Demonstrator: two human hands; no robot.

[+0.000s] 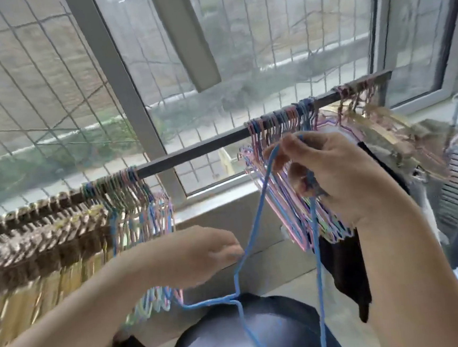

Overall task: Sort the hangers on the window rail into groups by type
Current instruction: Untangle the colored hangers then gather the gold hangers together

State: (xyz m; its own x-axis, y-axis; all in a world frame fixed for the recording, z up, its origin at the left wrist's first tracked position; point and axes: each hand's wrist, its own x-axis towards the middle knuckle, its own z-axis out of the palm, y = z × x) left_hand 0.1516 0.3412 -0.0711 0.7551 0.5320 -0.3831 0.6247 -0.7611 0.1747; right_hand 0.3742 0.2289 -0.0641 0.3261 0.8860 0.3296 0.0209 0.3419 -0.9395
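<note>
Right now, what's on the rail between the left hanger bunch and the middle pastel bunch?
Head view: nothing hangs there. The rail runs bare between the left bunch and the middle bunch.

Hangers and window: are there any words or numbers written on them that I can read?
None. No words, numbers or labels can be read on the blue hanger the hands hold, the pastel hangers, the brown hangers, the rail or the window frame. The picture is blurred, so tiny print would not show.
</note>
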